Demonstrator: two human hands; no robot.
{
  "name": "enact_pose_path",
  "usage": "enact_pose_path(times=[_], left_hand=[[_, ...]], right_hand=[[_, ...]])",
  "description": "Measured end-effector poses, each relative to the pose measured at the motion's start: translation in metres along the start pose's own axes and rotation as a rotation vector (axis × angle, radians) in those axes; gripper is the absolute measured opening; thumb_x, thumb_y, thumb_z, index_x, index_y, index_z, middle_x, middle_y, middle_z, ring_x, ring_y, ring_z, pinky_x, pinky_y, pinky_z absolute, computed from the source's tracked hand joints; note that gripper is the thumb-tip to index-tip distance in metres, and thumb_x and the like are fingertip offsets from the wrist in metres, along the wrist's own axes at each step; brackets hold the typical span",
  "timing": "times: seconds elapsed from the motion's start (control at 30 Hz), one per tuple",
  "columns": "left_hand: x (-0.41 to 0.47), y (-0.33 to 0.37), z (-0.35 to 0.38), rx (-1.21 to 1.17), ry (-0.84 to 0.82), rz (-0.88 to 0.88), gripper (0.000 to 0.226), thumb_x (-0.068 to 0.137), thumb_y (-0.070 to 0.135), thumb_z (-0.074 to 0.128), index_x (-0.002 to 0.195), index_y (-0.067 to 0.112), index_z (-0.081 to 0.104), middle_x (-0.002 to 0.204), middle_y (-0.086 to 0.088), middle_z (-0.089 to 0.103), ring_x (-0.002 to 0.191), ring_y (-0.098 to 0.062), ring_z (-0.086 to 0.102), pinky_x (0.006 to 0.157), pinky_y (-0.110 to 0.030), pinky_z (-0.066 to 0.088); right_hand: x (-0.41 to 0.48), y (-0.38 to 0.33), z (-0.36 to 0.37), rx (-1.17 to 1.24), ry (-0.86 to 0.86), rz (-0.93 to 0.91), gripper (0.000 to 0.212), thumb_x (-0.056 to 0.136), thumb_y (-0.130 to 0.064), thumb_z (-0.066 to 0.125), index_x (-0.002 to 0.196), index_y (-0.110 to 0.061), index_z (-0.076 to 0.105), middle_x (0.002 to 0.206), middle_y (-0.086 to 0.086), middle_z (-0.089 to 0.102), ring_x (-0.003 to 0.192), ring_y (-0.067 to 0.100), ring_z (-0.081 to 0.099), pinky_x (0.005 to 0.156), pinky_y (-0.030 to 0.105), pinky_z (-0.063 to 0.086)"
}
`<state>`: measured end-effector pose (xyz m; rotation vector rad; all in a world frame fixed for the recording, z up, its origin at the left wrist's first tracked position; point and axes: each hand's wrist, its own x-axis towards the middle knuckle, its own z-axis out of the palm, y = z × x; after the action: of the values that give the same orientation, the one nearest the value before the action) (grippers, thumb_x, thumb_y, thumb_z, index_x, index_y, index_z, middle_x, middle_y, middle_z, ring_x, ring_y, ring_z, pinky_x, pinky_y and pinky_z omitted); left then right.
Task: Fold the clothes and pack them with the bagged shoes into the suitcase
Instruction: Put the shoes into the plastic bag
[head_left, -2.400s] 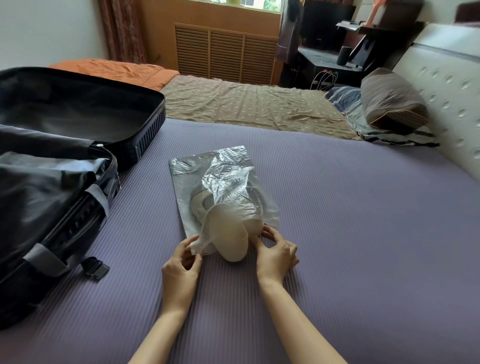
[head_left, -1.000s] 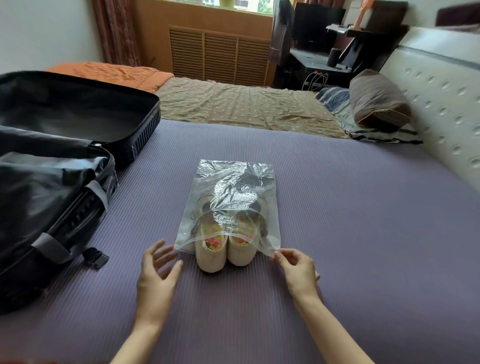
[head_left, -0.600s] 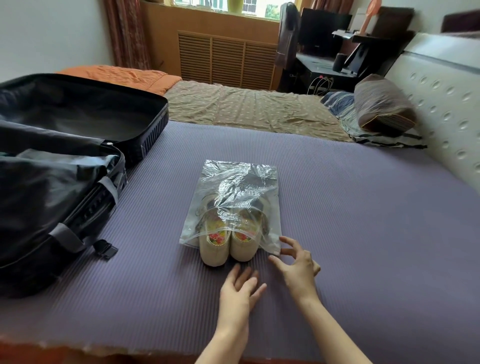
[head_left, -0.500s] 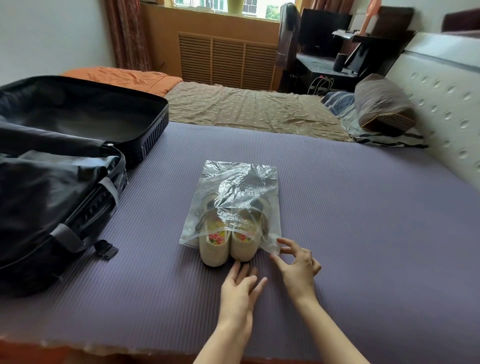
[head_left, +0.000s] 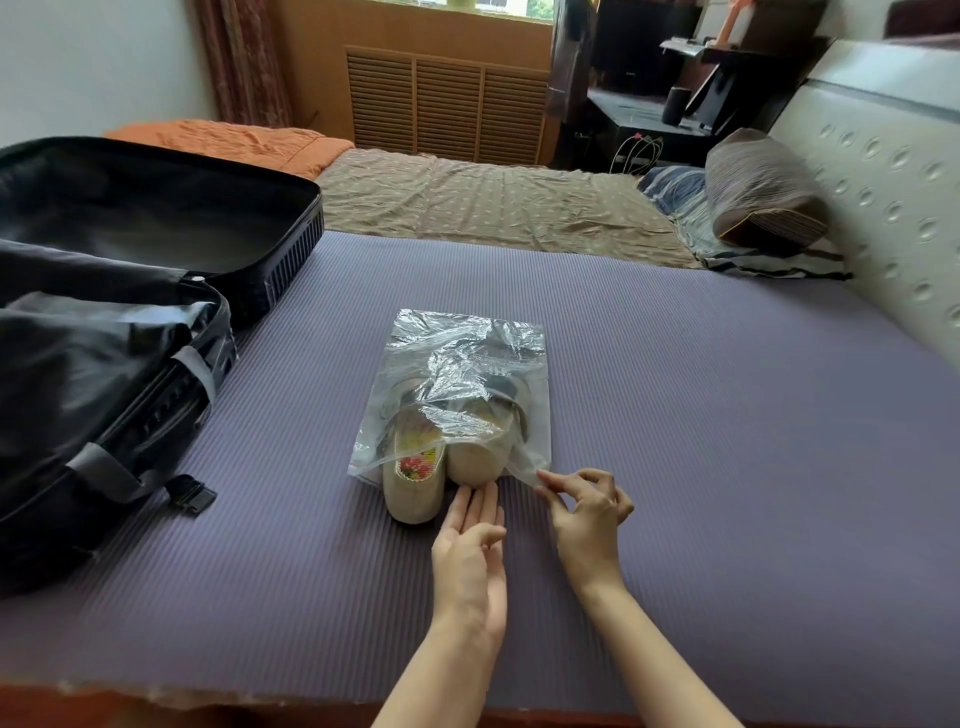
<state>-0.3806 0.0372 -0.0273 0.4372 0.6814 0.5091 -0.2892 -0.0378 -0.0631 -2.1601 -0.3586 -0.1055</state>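
Shoes (head_left: 415, 493) are lying near the bed's (head_left: 727, 415) front edge, heels sticking out of the bag (head_left: 457, 364); right hand (head_left: 587, 512) is pinching its mouth corner and left hand (head_left: 470, 556), fingers straight and together, is pushing a heel, so the film is probably risking slipping free or bunching.

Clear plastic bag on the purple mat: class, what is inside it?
A pair of pale shoes lies inside the bag, heels poking out of its open mouth. Crinkled, glaring plastic hides their front ends, so the toes cannot be made out.
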Motion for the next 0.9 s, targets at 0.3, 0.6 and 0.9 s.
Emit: enact_pose_path(times=[0.3, 0.6, 0.9], left_hand=[[0.029, -0.02, 0.019, 0.127, -0.066, 0.037, 0.078, 0.08, -0.029, 0.02, 0.148, 0.008, 0.025, 0.148, -0.009, 0.039, 0.129, -0.02, 0.045, 0.094, -0.025, 0.045], [0.024, -0.023, -0.018, 0.634, -0.164, 0.106, 0.06, 0.089, -0.016, 0.034, 0.142, 0.012, 0.033, 0.137, 0.006, 0.038, 0.104, -0.015, 0.062, 0.065, -0.019, 0.053], [-0.008, 0.035, -0.082, 0.954, -0.09, 0.413, 0.034, 0.089, -0.008, 0.052, 0.096, 0.022, 0.067, 0.092, 0.007, 0.072, 0.087, -0.006, 0.067, 0.07, -0.021, 0.054]], right_hand=[[-0.001, 0.009, -0.012, 0.035, -0.074, 0.117, 0.024, 0.086, -0.022, 0.067, 0.109, -0.029, 0.07, 0.102, -0.002, 0.043, 0.104, 0.013, 0.028, 0.092, 0.023, 0.025], [-0.004, 0.013, -0.012, 0.106, -0.084, 0.154, 0.024, 0.089, -0.024, 0.064, 0.107, -0.04, 0.065, 0.109, 0.006, 0.052, 0.115, 0.023, 0.042, 0.098, 0.024, 0.027], [-0.03, -0.004, -0.003, 0.004, 0.112, -0.026, 0.033, 0.088, -0.026, 0.065, 0.116, -0.041, 0.055, 0.104, -0.016, 0.056, 0.103, 0.004, 0.032, 0.09, 0.029, 0.025]])
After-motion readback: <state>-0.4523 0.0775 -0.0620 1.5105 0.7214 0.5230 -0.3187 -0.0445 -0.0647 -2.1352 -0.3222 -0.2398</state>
